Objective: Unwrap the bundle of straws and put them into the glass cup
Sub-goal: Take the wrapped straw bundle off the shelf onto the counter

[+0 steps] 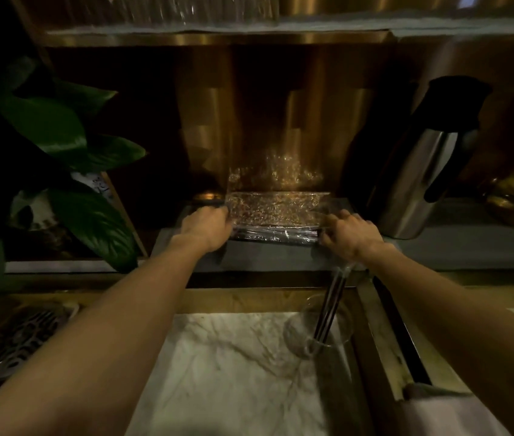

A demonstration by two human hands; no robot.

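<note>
Plant [60, 146] far left of hands. Left hand [205, 226] pinches left edge of plastic wrap [276, 209]. Straw bundle [276, 236] lies flat on grey ledge [268, 258] between both hands, wrap spread out beyond it. Right hand [351, 234] closed on bundle's right end. Glass cup [318, 328] below right hand, holds few straws [331, 306] leaning. Steel jug [422, 165] right of right hand.
</note>
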